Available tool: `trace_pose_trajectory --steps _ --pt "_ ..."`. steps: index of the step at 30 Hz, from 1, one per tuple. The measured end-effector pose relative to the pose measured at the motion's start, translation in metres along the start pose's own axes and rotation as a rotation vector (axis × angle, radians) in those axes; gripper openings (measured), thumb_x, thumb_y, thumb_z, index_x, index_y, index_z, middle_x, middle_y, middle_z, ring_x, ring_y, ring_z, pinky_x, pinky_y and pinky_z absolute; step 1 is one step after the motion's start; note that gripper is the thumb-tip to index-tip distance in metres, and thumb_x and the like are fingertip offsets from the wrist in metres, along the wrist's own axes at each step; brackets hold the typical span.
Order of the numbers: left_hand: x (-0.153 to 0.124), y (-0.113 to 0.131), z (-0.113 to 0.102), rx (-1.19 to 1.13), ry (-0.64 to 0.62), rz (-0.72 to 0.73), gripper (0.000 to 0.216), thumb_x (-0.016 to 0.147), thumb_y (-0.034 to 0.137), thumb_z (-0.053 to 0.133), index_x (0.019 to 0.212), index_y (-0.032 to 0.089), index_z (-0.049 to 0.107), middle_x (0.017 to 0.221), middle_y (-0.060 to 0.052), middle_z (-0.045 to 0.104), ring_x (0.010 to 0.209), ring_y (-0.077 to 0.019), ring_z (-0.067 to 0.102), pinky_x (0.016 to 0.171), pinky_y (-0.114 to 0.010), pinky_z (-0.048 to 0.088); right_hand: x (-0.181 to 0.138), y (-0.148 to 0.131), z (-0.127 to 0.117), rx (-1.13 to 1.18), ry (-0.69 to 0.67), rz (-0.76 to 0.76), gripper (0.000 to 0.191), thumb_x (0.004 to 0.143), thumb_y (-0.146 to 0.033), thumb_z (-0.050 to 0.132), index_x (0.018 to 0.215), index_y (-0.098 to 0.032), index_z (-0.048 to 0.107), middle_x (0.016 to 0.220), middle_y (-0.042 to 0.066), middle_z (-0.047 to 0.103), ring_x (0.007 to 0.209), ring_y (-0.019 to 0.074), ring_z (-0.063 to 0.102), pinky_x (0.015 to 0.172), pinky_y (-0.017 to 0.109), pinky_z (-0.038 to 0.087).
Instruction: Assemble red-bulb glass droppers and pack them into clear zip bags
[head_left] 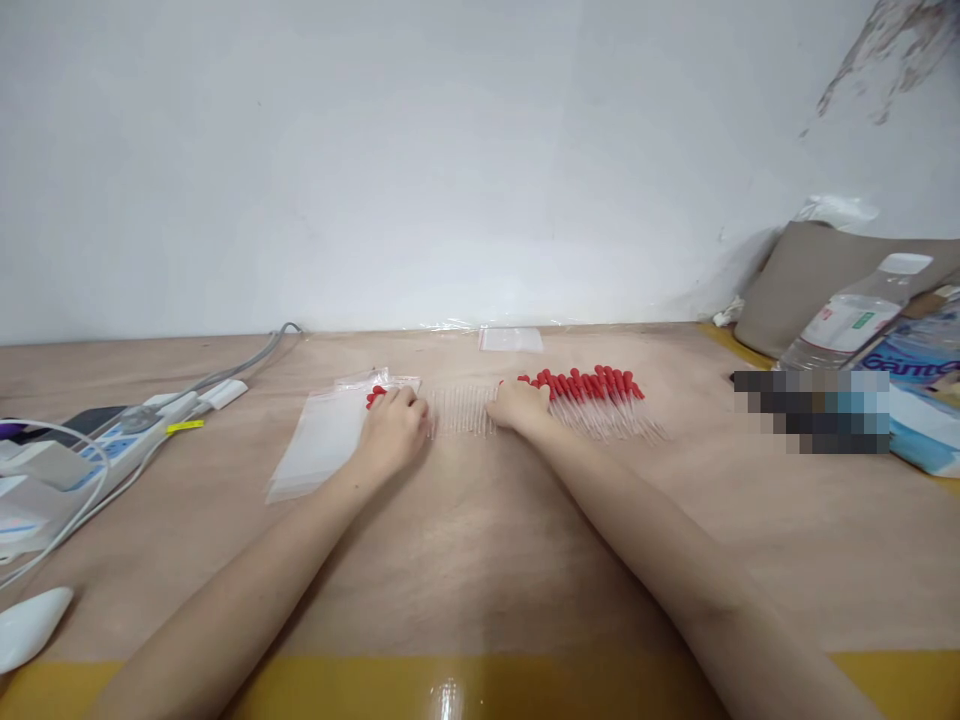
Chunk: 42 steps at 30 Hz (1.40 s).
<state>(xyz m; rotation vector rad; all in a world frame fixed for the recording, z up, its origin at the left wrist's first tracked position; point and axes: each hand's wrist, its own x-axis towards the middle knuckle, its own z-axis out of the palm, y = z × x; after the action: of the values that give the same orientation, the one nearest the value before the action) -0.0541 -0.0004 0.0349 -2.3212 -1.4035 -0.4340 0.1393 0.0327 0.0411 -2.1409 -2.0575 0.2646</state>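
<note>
A row of thin clear tubes lies side by side on the table between my hands. My left hand is at the row's left end with its fingers curled. Red rubber bulbs show just behind it, partly hidden; whether the fingers hold one, I cannot tell. At the right end, my right hand has its fingertips pinched together on the last tubes, and a speck of red shows there. What it grips is too small to make out. Beside it lie several droppers, clear stems topped with red bulbs, fanned in a pile.
Clear zip bags lie under and left of my left hand; another small bag is near the wall. A power strip with cables and a white mouse are at left. A water bottle and a blue package stand right.
</note>
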Motion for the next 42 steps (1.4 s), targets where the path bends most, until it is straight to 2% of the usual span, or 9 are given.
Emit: trace_pose_trajectory --steps 3,7,14,19,24,27,31,35,42 --pt "0.001 -0.016 0.001 0.119 -0.057 -0.011 0.016 0.077 0.023 0.05 0.074 0.016 0.063 0.087 -0.012 0.055 0.087 -0.0274 0.049 0.073 -0.039 0.038 0.001 -0.001 0.002 0.018 0.005 0.007 0.026 0.075 -0.027 0.047 0.089 -0.016 0.065 0.095 0.014 0.065 0.089 0.0266 0.058 0.081 0.043 0.032" --pt "-0.001 -0.018 0.003 0.161 -0.095 0.005 0.018 0.078 0.022 0.048 0.076 0.014 0.064 0.088 -0.014 0.056 0.089 -0.0289 0.048 0.074 -0.04 0.037 -0.001 0.002 0.001 0.048 0.019 0.004 0.024 0.075 -0.027 0.046 0.087 -0.016 0.064 0.092 0.013 0.065 0.086 0.0253 0.059 0.079 0.04 0.034" --pt "0.002 -0.012 0.002 0.094 -0.018 -0.079 0.024 0.083 0.021 0.041 0.077 0.012 0.062 0.085 -0.015 0.057 0.087 -0.0292 0.05 0.074 -0.04 0.038 -0.023 0.027 -0.01 0.105 0.13 -0.08 0.029 0.086 -0.031 0.033 0.086 -0.015 0.058 0.087 0.012 0.064 0.081 0.023 0.059 0.068 0.031 0.037" --pt "-0.004 0.022 -0.008 -0.238 0.056 -0.019 0.018 0.085 0.02 0.04 0.086 0.014 0.056 0.083 -0.009 0.058 0.081 -0.0227 0.052 0.071 -0.034 0.041 -0.053 0.067 -0.005 0.279 0.275 -0.365 0.021 0.088 -0.028 0.034 0.091 -0.014 0.05 0.078 0.008 0.062 0.068 0.0168 0.056 0.059 0.026 0.037" --pt "-0.022 0.064 -0.008 -0.601 -0.054 0.138 0.013 0.084 0.019 0.04 0.085 0.016 0.053 0.08 -0.006 0.056 0.074 -0.017 0.053 0.067 -0.029 0.043 -0.071 0.101 0.013 0.232 0.409 -0.627 0.026 0.087 -0.025 0.038 0.105 -0.015 0.053 0.088 0.009 0.063 0.083 0.0178 0.056 0.075 0.03 0.039" --pt "-0.026 0.074 -0.003 -0.674 -0.088 0.14 0.011 0.081 0.018 0.044 0.087 0.017 0.053 0.08 -0.005 0.055 0.072 -0.0162 0.053 0.066 -0.029 0.043 -0.076 0.108 0.02 0.228 0.393 -0.658 0.026 0.088 -0.025 0.039 0.104 -0.018 0.058 0.086 0.007 0.064 0.08 0.0169 0.057 0.075 0.031 0.039" --pt "-0.023 0.077 0.005 -0.719 -0.087 0.122 0.016 0.081 0.029 0.052 0.09 0.017 0.059 0.082 -0.005 0.054 0.074 -0.0164 0.053 0.068 -0.03 0.044 -0.08 0.104 0.022 0.326 0.358 -0.646 0.022 0.086 -0.024 0.041 0.097 -0.018 0.06 0.086 0.006 0.064 0.074 0.0144 0.057 0.073 0.03 0.039" --pt "-0.019 0.079 0.008 -0.783 -0.073 0.085 0.019 0.086 0.027 0.047 0.086 0.018 0.063 0.08 -0.004 0.055 0.074 -0.0147 0.053 0.069 -0.028 0.043 -0.085 0.099 0.021 0.326 0.355 -0.706 0.018 0.085 -0.023 0.045 0.092 -0.018 0.06 0.088 0.005 0.064 0.072 0.0132 0.056 0.076 0.031 0.036" --pt "-0.018 0.078 0.002 -0.936 -0.09 -0.044 0.021 0.087 0.031 0.045 0.087 0.016 0.059 0.08 -0.003 0.057 0.07 -0.0127 0.053 0.064 -0.025 0.042 -0.09 0.098 0.018 0.341 0.364 -0.738 0.018 0.085 -0.025 0.045 0.092 -0.019 0.059 0.087 0.005 0.065 0.07 0.0122 0.056 0.077 0.032 0.034"
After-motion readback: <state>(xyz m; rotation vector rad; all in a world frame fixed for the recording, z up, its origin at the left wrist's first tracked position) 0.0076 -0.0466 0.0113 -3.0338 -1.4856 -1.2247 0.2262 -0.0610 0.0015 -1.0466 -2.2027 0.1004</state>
